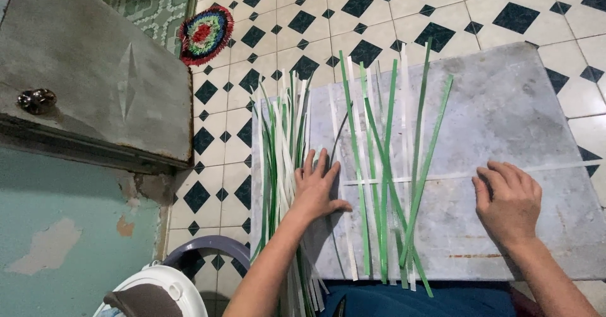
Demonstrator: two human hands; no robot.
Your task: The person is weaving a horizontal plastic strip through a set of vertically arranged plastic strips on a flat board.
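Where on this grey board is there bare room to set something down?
The grey board is bare in its far right part, beyond the right hand and right of the laid-out green and white strips. Its near right corner is bare too. The left edge is crowded: a strip bundle beside the left hand.

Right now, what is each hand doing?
Left hand: open, flat on the strips.
Right hand: open, fingers curled, pressing the white strip; holds nothing.

Green and white strips (385,165) lie on a grey slab (505,115) over a white floor (379,14) with black diamonds.
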